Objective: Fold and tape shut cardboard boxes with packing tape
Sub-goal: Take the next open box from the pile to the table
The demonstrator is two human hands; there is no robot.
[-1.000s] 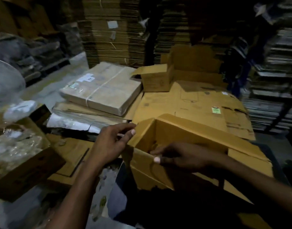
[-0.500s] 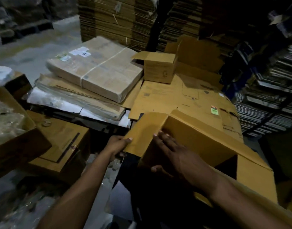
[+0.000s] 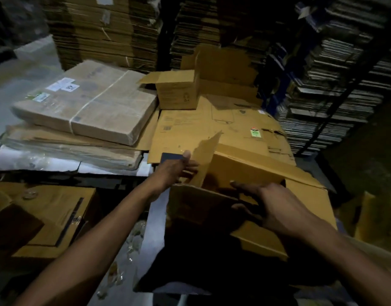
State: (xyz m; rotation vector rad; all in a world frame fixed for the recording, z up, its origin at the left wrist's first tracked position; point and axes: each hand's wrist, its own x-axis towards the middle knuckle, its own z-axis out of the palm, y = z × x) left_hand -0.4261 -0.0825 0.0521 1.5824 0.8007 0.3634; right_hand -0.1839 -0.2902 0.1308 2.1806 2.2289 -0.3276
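A tan corrugated cardboard box (image 3: 245, 171) lies in front of the person, tipped on its side with its open end facing them and its flaps loose. One side flap (image 3: 206, 160) stands up and leans leftward, its top edge slanted and its brown inner face showing. A wide flap (image 3: 203, 202) runs across the near edge of the opening, dim in shadow. Another panel (image 3: 311, 195) spreads out flat to the right. The inside of the box is dark, and its lower part seems to fade into shadow, so its bottom edge cannot be made out. The seams carry no visible tape.
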